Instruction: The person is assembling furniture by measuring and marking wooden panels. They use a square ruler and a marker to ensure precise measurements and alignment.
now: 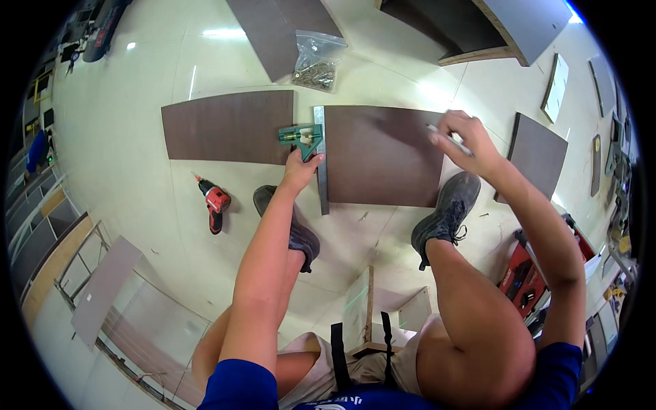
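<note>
While my left hand [300, 169] closes on the green head of a combination square [320, 140] at twelve o'clock, its straight steel blade runs along the near-rectangular, plain dark-brown board [383, 160] at one o'clock. My right hand [471, 142], at two o'clock, pinches a slim pale pen [464, 148].

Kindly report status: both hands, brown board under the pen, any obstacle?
Left hand holds green square. Right hand holds pen. Brown board flat, blade along left edge. Right shoe near right edge, maybe obstructing.
</note>
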Motion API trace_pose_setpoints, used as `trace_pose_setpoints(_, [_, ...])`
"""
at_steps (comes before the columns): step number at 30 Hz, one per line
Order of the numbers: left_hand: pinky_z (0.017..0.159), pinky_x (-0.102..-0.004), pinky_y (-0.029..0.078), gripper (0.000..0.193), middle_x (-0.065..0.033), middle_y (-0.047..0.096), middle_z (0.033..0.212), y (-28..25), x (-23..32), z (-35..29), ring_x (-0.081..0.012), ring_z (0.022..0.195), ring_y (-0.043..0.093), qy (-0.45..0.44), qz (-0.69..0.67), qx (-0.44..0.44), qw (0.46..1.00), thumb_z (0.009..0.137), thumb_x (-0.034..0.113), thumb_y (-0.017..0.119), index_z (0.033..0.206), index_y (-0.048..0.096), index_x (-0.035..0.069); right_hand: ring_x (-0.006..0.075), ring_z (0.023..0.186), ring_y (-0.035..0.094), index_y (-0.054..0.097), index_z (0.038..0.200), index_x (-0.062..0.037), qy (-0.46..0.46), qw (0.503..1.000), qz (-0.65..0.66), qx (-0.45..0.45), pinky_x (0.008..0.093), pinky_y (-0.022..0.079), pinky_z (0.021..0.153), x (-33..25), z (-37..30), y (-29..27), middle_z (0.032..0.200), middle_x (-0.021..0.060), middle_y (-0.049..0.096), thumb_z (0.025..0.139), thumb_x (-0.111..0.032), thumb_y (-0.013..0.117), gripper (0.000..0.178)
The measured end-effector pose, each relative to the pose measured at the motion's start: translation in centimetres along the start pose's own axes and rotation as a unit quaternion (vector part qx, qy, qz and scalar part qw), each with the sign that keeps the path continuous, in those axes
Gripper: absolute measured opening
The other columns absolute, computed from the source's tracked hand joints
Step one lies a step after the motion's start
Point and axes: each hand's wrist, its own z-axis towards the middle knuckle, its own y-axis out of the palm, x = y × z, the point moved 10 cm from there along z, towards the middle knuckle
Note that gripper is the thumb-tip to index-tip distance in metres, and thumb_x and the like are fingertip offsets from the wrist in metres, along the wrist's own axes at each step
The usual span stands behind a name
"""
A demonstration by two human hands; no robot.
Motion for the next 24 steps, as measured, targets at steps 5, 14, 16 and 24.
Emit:
trace_pose_setpoints(5, [0.065,-0.0286,0.049,0.021,-0.0011,0.064,0.087,-0.1,-0.1,0.0,-0.0103,0.073,0.058,0.004,0.0,0.001,1.0,0.087,0.012,0.075,0.101,0.062,0.004,0.0224,0.068,0.058,0.057,0.096,-0.0003,0.098,0.981,0.149,-0.072,0.0335,0.048,0.069,1.5,6.6,7.0,0.075,0.0104,0.063,0.097,-0.02,0.057,0.019])
trace_pose_setpoints(14, [0.069,-0.028,0.047,0.018,-0.0001,0.064,0.085,0.2,0.2,0.2,-0.0093,0.076,0.055,0.021,-0.011,-0.009,1.0,0.087,0.011,0.074,0.099,0.062,0.004,0.0099,0.067,0.059,0.062,0.109,-0.0004,0.147,0.931,0.334,0.026,0.0267,0.049,0.063,5.1,10.1,17.6,0.078,0.0062,0.065,0.098,-0.014,0.052,0.02])
trace_pose_setpoints(16, [0.072,-0.0289,0.051,0.016,-0.0005,0.064,0.088,-0.2,-0.4,0.6,-0.0104,0.079,0.058,0.024,0.015,-0.013,1.0,0.089,0.01,0.072,0.1,0.062,0.004,0.0087,0.066,0.059,0.063,0.109,-0.0005,0.166,0.923,0.339,0.072,0.0257,0.049,0.061,5.8,10.5,18.0,0.077,0.0051,0.065,0.097,-0.014,0.054,0.02])
trace_pose_setpoints(24, [0.076,-0.0307,0.057,0.015,-0.0011,0.066,0.097,0.5,-0.6,0.5,-0.0123,0.087,0.064,-0.003,0.027,-0.032,0.999,0.092,0.009,0.069,0.104,0.061,0.004,0.0067,0.067,0.058,0.06,0.096,-0.0008,0.153,0.932,0.29,0.158,0.0252,0.048,0.062,6.8,10.7,18.2,0.077,0.0055,0.067,0.087,-0.012,0.067,0.016])
